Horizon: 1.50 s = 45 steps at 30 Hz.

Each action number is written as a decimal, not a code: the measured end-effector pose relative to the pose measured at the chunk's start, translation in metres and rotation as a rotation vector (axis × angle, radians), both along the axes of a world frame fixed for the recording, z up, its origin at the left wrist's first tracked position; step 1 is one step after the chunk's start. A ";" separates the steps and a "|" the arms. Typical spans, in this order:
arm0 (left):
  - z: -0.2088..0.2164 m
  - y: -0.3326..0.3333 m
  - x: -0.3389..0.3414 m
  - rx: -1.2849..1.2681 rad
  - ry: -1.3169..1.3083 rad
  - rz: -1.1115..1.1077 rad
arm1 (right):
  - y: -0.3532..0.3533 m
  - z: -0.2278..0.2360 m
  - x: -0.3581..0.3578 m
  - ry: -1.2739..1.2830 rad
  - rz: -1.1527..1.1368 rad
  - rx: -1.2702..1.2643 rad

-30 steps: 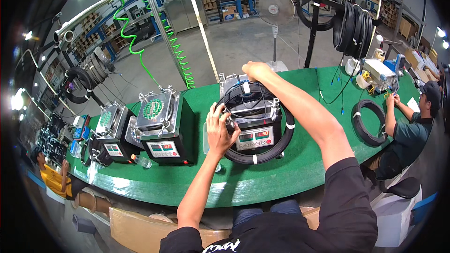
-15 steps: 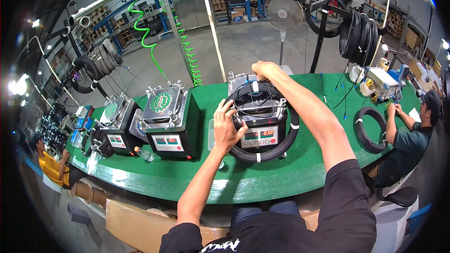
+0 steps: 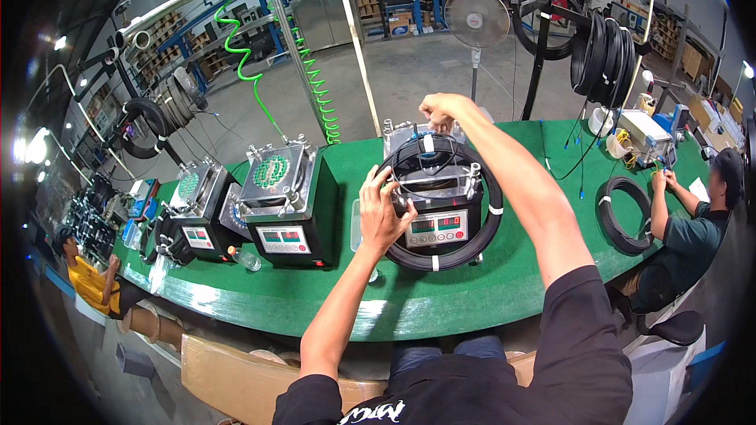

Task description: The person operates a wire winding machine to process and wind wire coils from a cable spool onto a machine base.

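Observation:
A large black cable coil [image 3: 482, 245] hangs around the front of a black polishing-type machine [image 3: 470, 203] with a metal top and a lit red and green display. My left hand [image 3: 383, 208] is closed on the coil's left side, its thumb by the machine's left metal clamp. Over the machine's back top edge, my right hand [image 3: 441, 110] is bent downward with fingers pressed together; what they hold is hidden. Thin black cable loops with a white tie cross the machine's top between my hands.
Two similar machines, one [image 3: 285, 208] nearer, stand to the left on the green bench [image 3: 354, 287]. A small bottle [image 3: 246, 260] lies by them. Another cable coil [image 3: 622, 216] rests at right, near a co-worker [image 3: 693, 228]. A person in yellow [image 3: 87, 275] sits far left. A fan [image 3: 476, 24] stands beyond.
My right hand has shifted slightly and turned downward at the machine's back. The machine's display reading has changed. My left hand and the coil stay nearly in place.

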<state>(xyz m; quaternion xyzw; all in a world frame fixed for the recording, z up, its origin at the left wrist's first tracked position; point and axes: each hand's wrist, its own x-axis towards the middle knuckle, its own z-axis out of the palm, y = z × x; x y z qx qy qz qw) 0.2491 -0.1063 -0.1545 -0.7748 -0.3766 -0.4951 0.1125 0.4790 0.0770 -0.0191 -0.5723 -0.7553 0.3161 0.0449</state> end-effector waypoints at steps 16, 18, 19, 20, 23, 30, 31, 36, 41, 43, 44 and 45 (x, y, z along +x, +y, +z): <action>0.081 0.043 -0.053 -0.592 -0.177 -0.480 | -0.162 -0.049 0.027 0.512 -0.340 0.632; 0.105 0.060 -0.041 -0.596 -0.008 -0.470 | -0.165 -0.065 0.020 0.606 -0.365 0.769; 0.112 0.060 -0.039 -0.600 0.168 -0.384 | -0.168 -0.072 0.015 0.580 -0.398 0.796; 0.112 0.065 -0.039 -0.626 0.306 -0.411 | -0.172 -0.074 0.010 0.555 -0.427 0.825; 0.096 0.055 -0.043 -0.638 0.233 -0.403 | -0.172 -0.090 0.011 0.574 -0.428 0.865; 0.033 0.020 -0.015 -0.397 -0.157 -0.175 | -0.168 -0.103 0.004 0.516 -0.514 1.071; 0.034 0.018 -0.009 -0.390 -0.145 -0.104 | -0.168 -0.101 0.007 0.552 -0.505 1.047; 0.031 0.022 -0.009 -0.310 -0.081 0.032 | -0.168 -0.102 0.008 0.599 -0.491 1.016; 0.059 0.072 -0.040 -0.605 -0.273 -0.291 | -0.169 -0.106 0.008 0.615 -0.496 1.031; 0.083 0.107 -0.041 -0.634 -0.097 -0.338 | -0.170 -0.105 0.006 0.615 -0.495 1.042; 0.095 0.126 -0.040 -0.627 0.029 -0.314 | -0.172 -0.103 0.005 0.624 -0.489 1.032; 0.108 0.141 -0.026 -0.682 0.110 -0.276 | -0.172 -0.102 0.007 0.623 -0.491 1.025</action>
